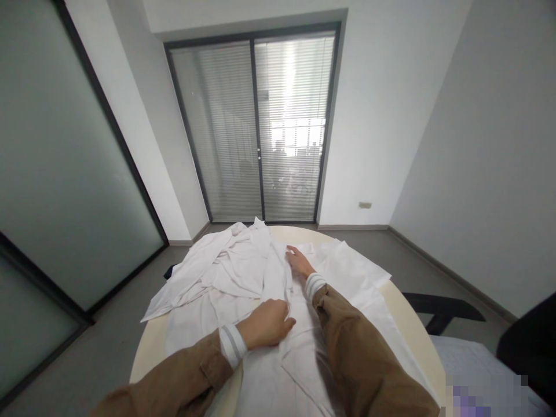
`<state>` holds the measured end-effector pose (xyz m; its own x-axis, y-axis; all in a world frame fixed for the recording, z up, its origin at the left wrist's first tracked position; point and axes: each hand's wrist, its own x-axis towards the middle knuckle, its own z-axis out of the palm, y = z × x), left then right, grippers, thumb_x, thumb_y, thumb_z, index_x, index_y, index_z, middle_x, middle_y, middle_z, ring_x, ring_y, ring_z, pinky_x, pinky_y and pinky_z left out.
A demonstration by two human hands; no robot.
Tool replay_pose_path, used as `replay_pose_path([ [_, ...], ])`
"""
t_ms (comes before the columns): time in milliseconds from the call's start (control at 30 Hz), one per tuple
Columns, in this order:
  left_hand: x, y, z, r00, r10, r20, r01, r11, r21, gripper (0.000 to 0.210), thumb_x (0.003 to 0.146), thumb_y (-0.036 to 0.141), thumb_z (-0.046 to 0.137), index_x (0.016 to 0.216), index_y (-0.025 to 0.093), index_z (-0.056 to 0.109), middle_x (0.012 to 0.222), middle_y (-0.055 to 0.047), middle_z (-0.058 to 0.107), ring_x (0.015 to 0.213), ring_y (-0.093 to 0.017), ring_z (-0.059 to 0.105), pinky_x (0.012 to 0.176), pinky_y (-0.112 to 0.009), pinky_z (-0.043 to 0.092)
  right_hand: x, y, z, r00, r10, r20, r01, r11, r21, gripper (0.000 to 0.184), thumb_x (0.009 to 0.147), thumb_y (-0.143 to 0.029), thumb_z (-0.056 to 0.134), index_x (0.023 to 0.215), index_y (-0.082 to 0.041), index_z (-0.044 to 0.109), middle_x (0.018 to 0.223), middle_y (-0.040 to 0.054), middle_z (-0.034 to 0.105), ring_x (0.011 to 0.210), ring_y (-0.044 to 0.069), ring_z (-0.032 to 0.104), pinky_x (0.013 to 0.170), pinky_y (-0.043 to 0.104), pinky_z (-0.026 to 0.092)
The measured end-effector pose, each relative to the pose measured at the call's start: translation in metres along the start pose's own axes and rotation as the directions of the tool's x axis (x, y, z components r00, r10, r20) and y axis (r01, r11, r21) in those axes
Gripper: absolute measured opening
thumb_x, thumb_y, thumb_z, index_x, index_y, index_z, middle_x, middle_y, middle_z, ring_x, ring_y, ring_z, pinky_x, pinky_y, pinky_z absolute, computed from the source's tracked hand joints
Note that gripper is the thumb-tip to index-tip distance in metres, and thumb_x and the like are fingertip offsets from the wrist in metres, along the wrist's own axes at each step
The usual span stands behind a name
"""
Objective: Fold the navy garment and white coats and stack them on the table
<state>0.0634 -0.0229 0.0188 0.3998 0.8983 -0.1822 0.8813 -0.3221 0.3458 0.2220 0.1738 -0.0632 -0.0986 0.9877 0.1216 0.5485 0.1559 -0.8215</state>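
White garments (234, 269) lie loosely spread and overlapping on a round table; they look like shirts or coats, but folds hide their exact kind. My left hand (269, 324) is closed at the near middle, its fingers curled onto a fold of the white cloth, with the fingertips partly hidden. Farther out and to the right, my right hand (299, 262) rests on the fabric with its fingers stretched forward, beside a long raised fold. Smoother white cloth (354, 266) extends right of that hand toward the table's edge.
The pale round table (150, 341) shows around the cloth. A black chair armrest (443, 307) stands close on the right, with pale cloth (460, 359) below it. Glass doors with blinds (289, 127) are beyond, and a frosted glass panel (65, 145) is on the left.
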Motion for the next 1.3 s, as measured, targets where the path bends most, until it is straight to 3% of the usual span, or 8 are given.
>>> replay_pose_path([
  [100,-0.004,-0.006,0.016,0.998,0.055,-0.008,-0.056,0.993,-0.106,0.031,0.087,0.033,0.054,0.112,0.017,0.060,0.084,-0.008,0.071,0.083,-0.025,0.067,0.070,-0.032,0.047,-0.008,-0.006,-0.001,0.992,0.075,0.106,-0.076,0.997,0.008,0.080,0.079,-0.033,0.070,0.150,-0.016,0.037,0.094,0.0068,0.071,0.072,0.017,0.065,0.072,0.031,0.052],
  [200,-0.012,-0.017,0.021,0.948,0.318,-0.018,-0.319,0.946,-0.059,0.041,0.089,0.022,0.047,0.130,0.023,0.051,0.100,-0.006,0.069,0.089,-0.022,0.065,0.078,-0.032,0.048,-0.016,-0.012,-0.005,0.979,0.083,0.186,-0.084,0.996,-0.006,0.092,0.070,-0.022,0.077,0.151,-0.015,0.035,0.084,0.0033,0.069,0.065,0.016,0.061,0.067,0.028,0.050],
  [400,-0.019,-0.035,0.020,0.737,0.675,0.037,-0.664,0.713,0.226,0.021,0.080,0.015,0.057,0.098,0.022,0.063,0.139,-0.009,0.050,0.122,-0.029,0.050,0.098,-0.042,0.045,-0.029,-0.018,-0.014,0.975,0.046,0.216,-0.039,0.999,-0.036,0.089,0.074,-0.022,0.075,0.153,-0.016,0.034,0.074,-0.0016,0.064,0.064,0.014,0.057,0.073,0.028,0.047],
  [567,-0.015,-0.036,0.018,0.695,0.719,-0.031,-0.711,0.693,0.118,0.020,0.078,0.012,0.057,0.096,0.020,0.058,0.134,-0.009,0.055,0.120,-0.025,0.050,0.101,-0.039,0.043,-0.038,-0.016,-0.015,0.977,-0.010,0.213,0.019,0.999,-0.040,0.085,0.077,-0.022,0.071,0.153,-0.016,0.033,0.068,-0.0052,0.058,0.061,0.013,0.052,0.072,0.028,0.045],
  [833,-0.021,-0.047,0.030,0.775,0.619,-0.126,-0.631,0.770,-0.096,0.040,0.088,0.031,0.061,0.127,0.025,0.053,0.145,-0.010,0.050,0.131,-0.026,0.048,0.111,-0.041,0.035,-0.042,0.001,-0.003,0.997,-0.029,0.065,0.033,0.997,-0.071,0.071,0.079,-0.021,0.067,0.146,-0.019,0.043,0.097,0.0029,0.064,0.077,0.014,0.059,0.083,0.029,0.047],
  [1033,-0.004,-0.075,0.042,0.839,0.101,-0.535,-0.252,0.943,-0.217,0.026,0.092,0.018,0.044,0.115,0.018,0.056,0.128,-0.014,0.059,0.121,-0.023,0.054,0.107,-0.041,0.039,-0.054,-0.003,0.002,1.000,0.007,0.023,-0.003,0.991,-0.131,0.062,0.082,-0.024,0.065,0.141,-0.022,0.048,0.103,0.0050,0.068,0.086,0.017,0.064,0.088,0.031,0.047],
  [1167,0.010,-0.087,0.040,0.915,-0.116,-0.387,-0.022,0.942,-0.334,0.035,0.092,0.026,0.050,0.125,0.016,0.051,0.104,-0.009,0.067,0.095,-0.021,0.065,0.087,-0.033,0.048,-0.063,-0.010,0.008,0.997,0.002,0.072,0.012,0.982,-0.189,0.068,0.078,-0.029,0.071,0.142,-0.021,0.048,0.103,0.0064,0.070,0.091,0.021,0.064,0.090,0.035,0.047],
  [1300,0.013,-0.086,0.038,0.940,-0.193,-0.282,0.086,0.932,-0.352,0.036,0.093,0.033,0.051,0.124,0.014,0.052,0.089,-0.006,0.069,0.087,-0.021,0.066,0.080,-0.030,0.046,-0.068,-0.011,0.013,0.997,-0.065,0.037,0.071,0.978,-0.194,0.047,0.079,-0.018,0.065,0.126,-0.021,0.063,0.112,0.0057,0.069,0.098,0.020,0.064,0.096,0.034,0.046],
])
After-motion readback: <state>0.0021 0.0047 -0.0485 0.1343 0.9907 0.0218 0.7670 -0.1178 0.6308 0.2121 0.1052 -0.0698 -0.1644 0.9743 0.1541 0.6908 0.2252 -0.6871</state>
